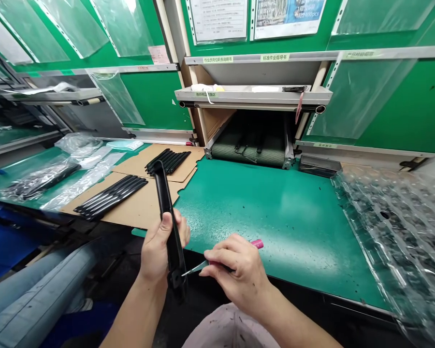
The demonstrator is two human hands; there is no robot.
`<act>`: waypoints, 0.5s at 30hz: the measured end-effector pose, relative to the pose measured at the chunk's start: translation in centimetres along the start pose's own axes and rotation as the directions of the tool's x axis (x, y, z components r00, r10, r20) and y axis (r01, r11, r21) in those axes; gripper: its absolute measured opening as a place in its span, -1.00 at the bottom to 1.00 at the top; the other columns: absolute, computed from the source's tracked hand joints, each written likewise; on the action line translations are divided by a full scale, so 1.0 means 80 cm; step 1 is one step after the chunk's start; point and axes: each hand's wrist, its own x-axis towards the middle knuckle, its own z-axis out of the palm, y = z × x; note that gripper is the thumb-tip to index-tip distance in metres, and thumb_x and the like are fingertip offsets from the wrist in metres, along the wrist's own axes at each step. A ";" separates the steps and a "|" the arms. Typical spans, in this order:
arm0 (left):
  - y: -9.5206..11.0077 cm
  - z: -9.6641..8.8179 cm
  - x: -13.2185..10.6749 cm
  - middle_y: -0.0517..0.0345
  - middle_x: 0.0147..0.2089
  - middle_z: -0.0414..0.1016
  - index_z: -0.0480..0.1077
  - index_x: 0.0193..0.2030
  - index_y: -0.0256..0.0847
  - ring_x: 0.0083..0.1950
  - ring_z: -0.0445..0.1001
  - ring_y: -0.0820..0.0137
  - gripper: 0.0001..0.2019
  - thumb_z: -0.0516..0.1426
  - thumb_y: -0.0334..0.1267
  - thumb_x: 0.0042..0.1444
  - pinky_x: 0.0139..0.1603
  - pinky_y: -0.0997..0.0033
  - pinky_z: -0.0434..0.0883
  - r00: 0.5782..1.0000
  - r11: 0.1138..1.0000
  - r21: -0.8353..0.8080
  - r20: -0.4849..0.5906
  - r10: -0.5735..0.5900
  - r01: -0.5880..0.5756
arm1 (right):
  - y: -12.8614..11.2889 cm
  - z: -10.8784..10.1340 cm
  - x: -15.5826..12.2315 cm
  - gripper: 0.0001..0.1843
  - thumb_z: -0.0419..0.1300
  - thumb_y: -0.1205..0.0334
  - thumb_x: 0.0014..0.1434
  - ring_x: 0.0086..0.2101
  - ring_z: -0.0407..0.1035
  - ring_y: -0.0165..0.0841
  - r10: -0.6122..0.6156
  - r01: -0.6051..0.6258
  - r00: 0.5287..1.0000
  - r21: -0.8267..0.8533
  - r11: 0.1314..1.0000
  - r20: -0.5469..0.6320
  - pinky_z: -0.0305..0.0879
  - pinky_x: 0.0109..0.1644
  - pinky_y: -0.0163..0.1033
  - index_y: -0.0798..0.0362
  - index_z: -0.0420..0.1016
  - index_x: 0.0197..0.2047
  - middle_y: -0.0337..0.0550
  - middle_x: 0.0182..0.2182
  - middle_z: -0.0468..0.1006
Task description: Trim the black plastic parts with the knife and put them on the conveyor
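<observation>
My left hand (155,249) is wrapped round a long black plastic handle-like part (164,191), held tilted above the front edge of the bench. The part has a hollow channel and a bent upper end. My right hand (239,270) pinches a slim craft knife (256,243) with a pink end. Its thin pointed blade meets or nearly meets the part's lower end; contact is hard to tell. Beyond my left hand, two rows of similar black parts, a near row (110,195) and a far row (170,162), lie on flat cardboard sheets (141,205).
A conveyor belt (250,150) with a few black pieces comes out at the back under a shelf (253,96). Clear plastic trays (395,232) stand at the right, near a dark box (319,166). Bagged black parts (39,181) lie left. A person's jeans-clad leg (47,295) shows lower left.
</observation>
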 end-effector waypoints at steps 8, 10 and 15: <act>-0.027 0.015 -0.003 0.33 -0.66 0.19 0.32 -0.34 -0.20 -0.66 0.11 0.57 -0.73 0.09 -0.06 0.30 -0.62 0.59 0.13 0.949 0.949 -0.116 0.151 -0.275 0.293 | -0.002 0.006 0.002 -0.70 0.36 0.38 0.16 -0.32 0.38 -0.31 -0.235 0.186 0.928 -0.187 0.965 -0.290 0.31 -0.23 -0.19 0.07 0.54 -0.02 -0.09 -0.31 0.61; -0.029 0.015 -0.003 0.34 -0.66 0.19 0.33 -0.34 -0.19 -0.67 0.09 0.57 -0.73 0.08 -0.06 0.30 -0.65 0.60 0.11 0.949 0.944 -0.135 0.139 -0.282 0.300 | -0.002 0.004 0.005 -0.73 0.34 0.35 0.20 -0.32 0.39 -0.32 -0.152 0.119 0.934 -0.117 0.986 -0.323 0.31 -0.22 -0.21 0.07 0.54 -0.01 -0.09 -0.30 0.61; -0.018 0.009 0.001 0.30 -0.68 0.24 0.32 -0.31 -0.16 -0.68 0.09 0.53 -0.73 0.00 -0.07 0.35 -0.65 0.57 0.12 0.968 0.962 -0.139 0.118 -0.219 0.235 | -0.006 -0.001 0.005 -0.75 0.09 0.26 0.37 -0.47 0.33 -0.44 0.229 -0.225 0.973 0.151 0.963 -0.012 0.17 -0.35 -0.31 0.05 0.56 -0.29 -0.26 -0.50 0.50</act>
